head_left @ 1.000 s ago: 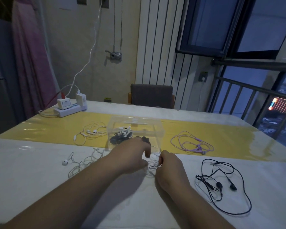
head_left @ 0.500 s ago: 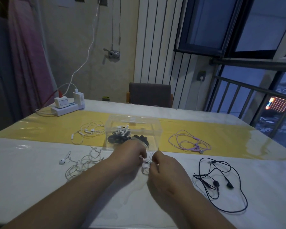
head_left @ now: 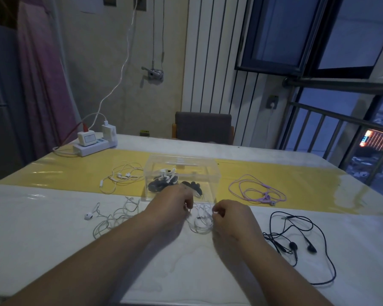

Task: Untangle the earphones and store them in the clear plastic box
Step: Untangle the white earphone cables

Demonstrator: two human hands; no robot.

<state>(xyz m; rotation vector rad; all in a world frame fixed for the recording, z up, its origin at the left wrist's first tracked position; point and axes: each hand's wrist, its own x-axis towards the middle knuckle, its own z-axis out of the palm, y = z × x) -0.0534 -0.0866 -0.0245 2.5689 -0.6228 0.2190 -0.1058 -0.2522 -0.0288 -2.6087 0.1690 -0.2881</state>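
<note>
A: How many earphone sets are lying on the table?
B: Five loose: a near white set, a far white set, a white tangle, a purple set and a black set. More are sitting inside the one clear plastic box, but I can't count them.
A: And the fingers?
B: They're curling in. The left hand and right hand are each pinching the white tangle, just in front of the box.

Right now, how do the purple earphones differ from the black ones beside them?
The purple earphones are pale lilac; the black earphones are dark. The purple earphones lie on the yellow strip, the black earphones nearer, on the white tabletop. The purple earphones sit in tighter loops; the black earphones sprawl wider. Both lie outside the clear box, untouched.
</note>
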